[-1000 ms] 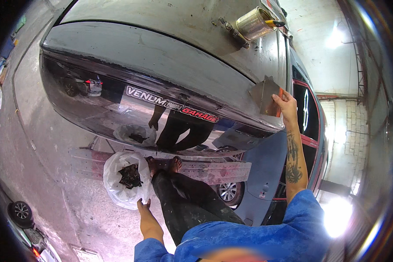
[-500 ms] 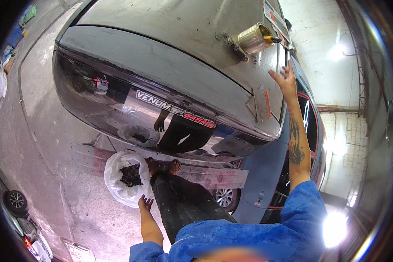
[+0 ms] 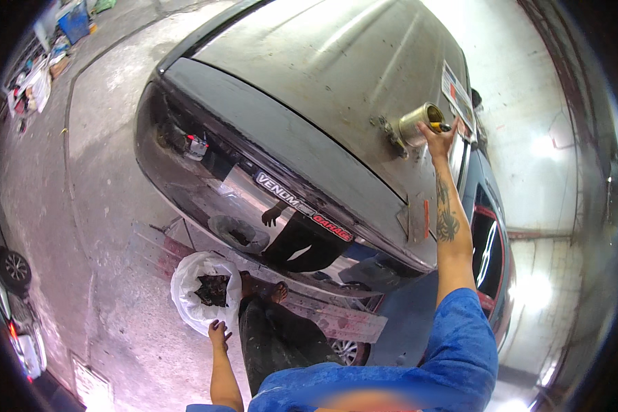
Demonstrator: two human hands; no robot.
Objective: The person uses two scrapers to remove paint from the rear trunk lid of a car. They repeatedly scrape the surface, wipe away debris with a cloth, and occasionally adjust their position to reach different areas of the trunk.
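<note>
My right hand (image 3: 438,143) is at a metal can (image 3: 412,128) on the dull grey panel of a car (image 3: 336,65). Its thumb and a finger are spread on either side of the yellow and black handle (image 3: 441,127) that sticks out of the can; a firm grip does not show. Dark residue and a small dark object (image 3: 394,141) lie beside the can. Down by my legs, my left hand (image 3: 218,334) hangs with loose fingers, holding nothing. It is close to a white plastic bag (image 3: 187,292) with dark scraps inside.
Flat scraper-like plates (image 3: 413,218), one with an orange edge, lie near the panel's right corner. Printed paper (image 3: 453,93) rests beyond the can. My feet are on a low plank (image 3: 336,317) before the bumper. Another car (image 3: 20,329) stands at the lower left.
My right hand has moved from open air beside the car to the can. My left hand still hangs by the bag. The whole view has shifted.
</note>
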